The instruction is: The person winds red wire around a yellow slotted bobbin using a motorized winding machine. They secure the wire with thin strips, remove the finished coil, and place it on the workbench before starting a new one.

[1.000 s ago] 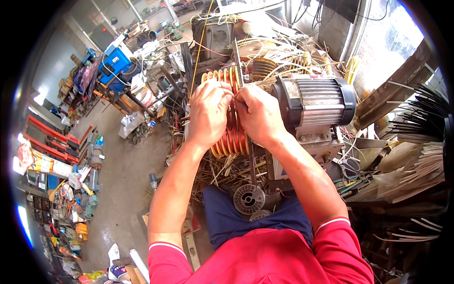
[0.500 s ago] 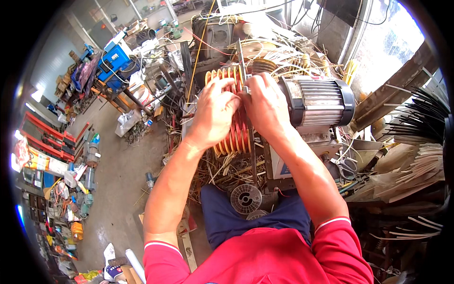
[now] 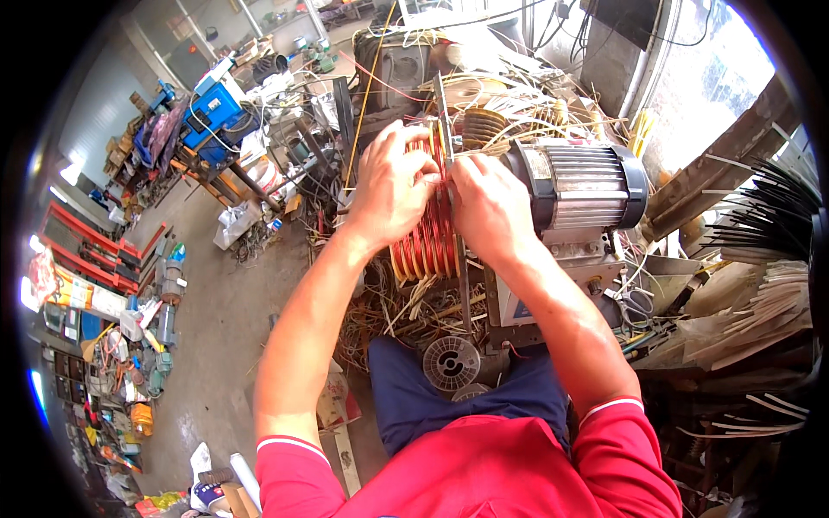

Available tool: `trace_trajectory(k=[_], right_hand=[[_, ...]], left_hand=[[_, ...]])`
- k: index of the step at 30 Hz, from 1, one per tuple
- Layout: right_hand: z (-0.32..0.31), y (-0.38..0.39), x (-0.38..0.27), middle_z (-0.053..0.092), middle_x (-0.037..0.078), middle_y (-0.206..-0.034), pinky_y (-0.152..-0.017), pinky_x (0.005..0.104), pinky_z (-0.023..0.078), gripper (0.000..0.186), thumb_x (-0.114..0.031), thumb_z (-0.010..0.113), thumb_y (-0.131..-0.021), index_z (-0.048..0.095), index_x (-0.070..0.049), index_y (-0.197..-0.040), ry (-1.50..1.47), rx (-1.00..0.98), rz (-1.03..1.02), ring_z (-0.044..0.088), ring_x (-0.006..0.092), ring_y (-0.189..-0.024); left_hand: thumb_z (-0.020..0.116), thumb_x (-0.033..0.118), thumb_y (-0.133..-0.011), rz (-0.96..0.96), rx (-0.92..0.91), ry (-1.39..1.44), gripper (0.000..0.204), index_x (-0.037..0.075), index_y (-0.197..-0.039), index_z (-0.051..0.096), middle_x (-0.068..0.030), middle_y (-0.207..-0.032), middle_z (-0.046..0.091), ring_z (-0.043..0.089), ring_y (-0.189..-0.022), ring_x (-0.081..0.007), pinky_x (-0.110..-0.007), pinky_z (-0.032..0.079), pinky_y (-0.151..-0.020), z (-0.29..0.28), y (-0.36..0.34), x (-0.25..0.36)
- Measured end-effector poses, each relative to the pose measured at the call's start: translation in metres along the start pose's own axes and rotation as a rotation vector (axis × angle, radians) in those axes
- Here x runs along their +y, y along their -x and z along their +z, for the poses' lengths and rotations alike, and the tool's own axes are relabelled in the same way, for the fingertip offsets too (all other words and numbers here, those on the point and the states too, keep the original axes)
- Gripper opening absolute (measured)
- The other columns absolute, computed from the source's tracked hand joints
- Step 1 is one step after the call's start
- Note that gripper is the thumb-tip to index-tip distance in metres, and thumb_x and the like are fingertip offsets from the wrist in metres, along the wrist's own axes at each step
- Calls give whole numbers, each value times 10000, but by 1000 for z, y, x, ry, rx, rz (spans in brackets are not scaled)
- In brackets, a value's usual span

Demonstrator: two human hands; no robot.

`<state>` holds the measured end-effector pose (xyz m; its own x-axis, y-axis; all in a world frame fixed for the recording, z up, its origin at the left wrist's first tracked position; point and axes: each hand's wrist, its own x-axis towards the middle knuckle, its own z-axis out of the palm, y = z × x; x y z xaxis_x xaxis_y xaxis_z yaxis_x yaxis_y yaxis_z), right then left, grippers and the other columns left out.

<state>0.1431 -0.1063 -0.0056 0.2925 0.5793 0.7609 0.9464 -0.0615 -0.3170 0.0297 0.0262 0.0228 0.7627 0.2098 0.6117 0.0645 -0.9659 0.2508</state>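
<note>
Both hands, left hand (image 3: 390, 194) and right hand (image 3: 490, 207), clamped on copper coils (image 3: 427, 237) beside grey motor (image 3: 583, 186), tying windings; next needs steady tension, I reckon.

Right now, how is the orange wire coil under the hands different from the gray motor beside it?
The wire coil is orange-red, made of many stacked loops; the motor is gray with ribbed metal sides. Both hands, left hand and right hand, press on the coil; neither touches the motor's ribbed body. Both are roundish.
</note>
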Motion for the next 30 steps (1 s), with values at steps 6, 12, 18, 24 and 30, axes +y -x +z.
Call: trace_trajectory(k=[6, 12, 18, 24, 30], right_hand=[[0, -24, 11, 579, 142, -879, -775, 432, 514, 112, -86, 656, -794, 599, -52, -884, -5, 55, -177, 604, 337, -874], [-16, 4, -14, 629, 183, -996, -815, 442, 521, 234, -157, 751, -838, 617, -9, -959, -82, -63, 164, 633, 380, -919], [-1, 3, -16, 615, 180, -934, -794, 445, 535, 136, -118, 672, -858, 612, -9, -915, -73, -9, 105, 637, 376, -906], [-9, -8, 4, 619, 150, -911, -758, 435, 559, 155, -119, 633, -822, 644, -65, -967, 40, -68, 105, 657, 337, -902], [-8, 10, 1, 606, 143, -859, -700, 417, 562, 195, -152, 658, -787, 624, -33, -937, -100, 152, 4, 654, 321, -824]], left_hand=[[688, 157, -865, -70, 43, 32, 154, 30, -941, 732, -153, -1341, 587, 450, -1343, -403, -504, 334, -1145, 11, 12, 20], [658, 147, -902, -30, 8, -12, 189, 91, -1060, 745, -157, -1395, 558, 425, -1379, -367, -466, 308, -1178, -5, -6, -3], [731, 149, -844, -18, -53, -1, 155, 72, -978, 728, -133, -1362, 580, 446, -1358, -372, -476, 329, -1158, 2, -12, -5], [712, 69, -787, -37, 81, 147, 113, 31, -889, 742, -152, -1321, 595, 455, -1348, -378, -484, 335, -1153, 10, 8, 5], [632, 5, -915, -41, 20, 131, 163, -56, -1042, 714, -152, -1414, 552, 514, -1322, -258, -365, 411, -1101, 9, 18, 5]])
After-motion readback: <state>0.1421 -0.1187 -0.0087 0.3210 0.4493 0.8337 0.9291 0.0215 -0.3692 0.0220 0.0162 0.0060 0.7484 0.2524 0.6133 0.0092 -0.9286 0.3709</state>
